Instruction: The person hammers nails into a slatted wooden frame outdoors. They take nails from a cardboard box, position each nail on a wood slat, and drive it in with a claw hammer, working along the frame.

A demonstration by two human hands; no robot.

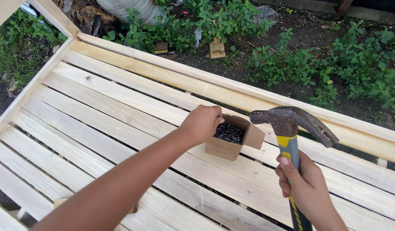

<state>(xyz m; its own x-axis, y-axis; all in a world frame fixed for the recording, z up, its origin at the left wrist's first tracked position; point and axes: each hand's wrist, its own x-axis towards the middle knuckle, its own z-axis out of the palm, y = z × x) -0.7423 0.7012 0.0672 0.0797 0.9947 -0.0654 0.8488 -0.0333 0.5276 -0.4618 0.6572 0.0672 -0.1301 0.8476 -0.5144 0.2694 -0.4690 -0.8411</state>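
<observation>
- Outdoors, a pale slatted frame of bare wooden planks [99, 115] fills the view, its long slats running from upper left to lower right, with dark soil and green leafy plants [343, 60] beyond its far rail.
- Left hand [201, 123] reaches across the slats, fingers curled down into the open top of a small brown cardboard box [225, 147]; whether it pinches anything cannot be told.
- That box sits on the slats, flaps up, holding a heap of small dark nails [228, 132], directly under the left fingertips.
- Right hand [306, 188] is closed around the grey and yellow handle of a rusty steel claw hammer [291, 122], held upright, head at top, claw pointing right.
- Box lies just left of the hammer head, nearer the left hand; the two hands stay apart.
</observation>
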